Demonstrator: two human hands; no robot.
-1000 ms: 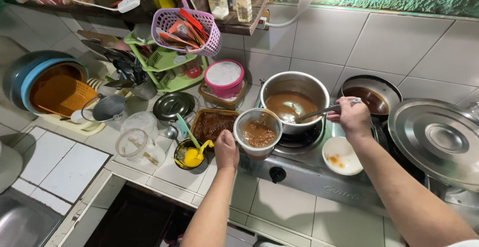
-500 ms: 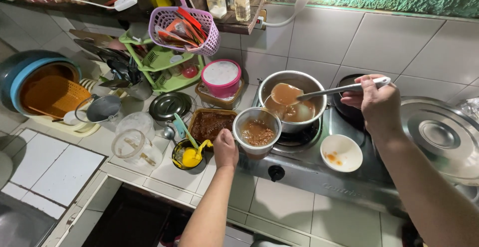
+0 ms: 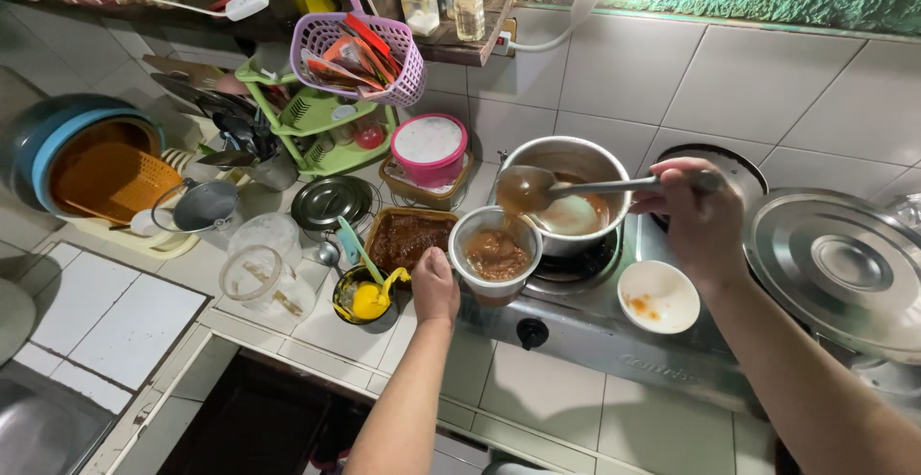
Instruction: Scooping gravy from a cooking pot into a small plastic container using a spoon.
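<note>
Since the frame half a second earlier, the metal ladle point(image 3: 537, 190) has swung left from over the round steel pot point(image 3: 566, 192) and now hangs tilted above the small round plastic bowl point(image 3: 495, 254), brown sauce trailing from its cup toward the bowl.

In the head view, the right hand point(image 3: 698, 214) at centre right has its fingers curled tight around the ladle's long handle. The left hand point(image 3: 435, 286), at lower centre, presses against the bowl's near left side; its fingers are bunched together, though whether they wrap the rim cannot be told. The bowl stands at the left edge of the steel gas stove point(image 3: 614, 341) and holds lumpy brown sauce. The pot sits on the burner just behind it, with pale brown liquid inside.

Left of the bowl, a rectangular brown tray point(image 3: 408, 238) holds dark brown paste. Below it, a small dark cup point(image 3: 363, 297) contains yellow sauce and a yellow spoon. At centre right on the stove, a white shallow dish point(image 3: 658, 295) carries orange smears. A pink tub with a white lid point(image 3: 429, 147) stands at upper centre, and a large steel lid point(image 3: 837, 266) covers a vessel at far right.
</note>
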